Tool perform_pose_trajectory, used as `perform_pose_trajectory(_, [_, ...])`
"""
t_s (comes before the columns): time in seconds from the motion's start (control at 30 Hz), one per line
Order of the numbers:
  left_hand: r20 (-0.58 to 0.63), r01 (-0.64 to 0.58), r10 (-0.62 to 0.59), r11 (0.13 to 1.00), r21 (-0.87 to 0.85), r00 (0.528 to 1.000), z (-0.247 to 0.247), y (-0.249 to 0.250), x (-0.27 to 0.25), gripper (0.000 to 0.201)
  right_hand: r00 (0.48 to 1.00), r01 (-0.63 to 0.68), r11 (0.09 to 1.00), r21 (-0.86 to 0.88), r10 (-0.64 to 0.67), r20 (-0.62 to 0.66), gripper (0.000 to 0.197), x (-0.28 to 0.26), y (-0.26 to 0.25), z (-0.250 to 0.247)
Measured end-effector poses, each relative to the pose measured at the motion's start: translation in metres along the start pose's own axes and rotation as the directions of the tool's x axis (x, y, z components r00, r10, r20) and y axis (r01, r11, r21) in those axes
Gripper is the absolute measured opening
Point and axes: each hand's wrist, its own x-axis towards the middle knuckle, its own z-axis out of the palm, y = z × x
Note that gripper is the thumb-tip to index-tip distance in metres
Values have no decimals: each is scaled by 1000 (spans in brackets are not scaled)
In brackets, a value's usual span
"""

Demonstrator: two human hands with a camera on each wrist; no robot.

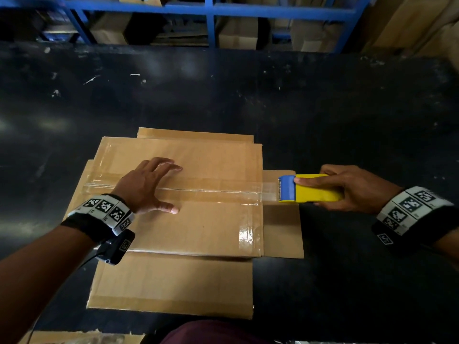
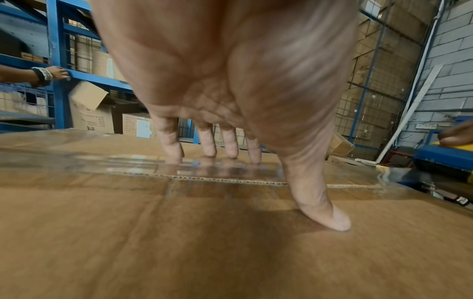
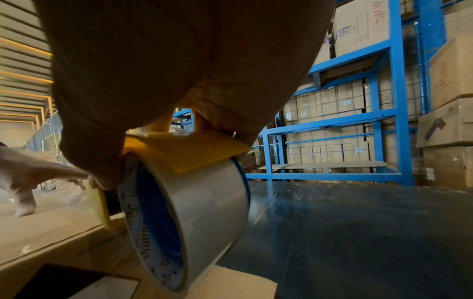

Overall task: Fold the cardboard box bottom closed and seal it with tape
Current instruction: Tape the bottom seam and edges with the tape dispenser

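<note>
A brown cardboard box [image 1: 198,224] stands on the black table with its bottom flaps folded shut and facing up. A strip of clear tape [image 1: 211,188] runs along the centre seam and on past the box's right edge. My left hand [image 1: 146,184] lies flat on the box with spread fingers [image 2: 208,141] on the far side of the seam, the thumb on the near flap. My right hand [image 1: 347,187] grips a yellow and blue tape dispenser [image 1: 308,188] just right of the box, above an outer flap. The roll of clear tape [image 3: 189,218] sits under my palm.
The black table [image 1: 347,108] stretches around the box, scuffed. Blue shelving [image 1: 211,11] full of cardboard cartons stands behind it. Outer box flaps [image 1: 173,284] stick out toward me and to the right [image 1: 283,232]. Another person's hand [image 2: 55,73] rests on the shelving at far left.
</note>
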Motion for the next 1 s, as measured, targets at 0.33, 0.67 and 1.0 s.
perform_pose_trajectory(0.33, [11,-4,5,998,-65,1000,7,-2,2,114,996,-50,998,-37,52,78,76,28,8,35])
perform_pose_trajectory(0.67, [49,-164,164,986,6,985,62,68,-20,93,990,-69,997,18,66,123,77,44,6,43])
perform_pose_trajectory(1.0, [11,-175,175,984,37,985,57,113,-6,86,950,-155,984,-83,171,261,66,62,-5,46])
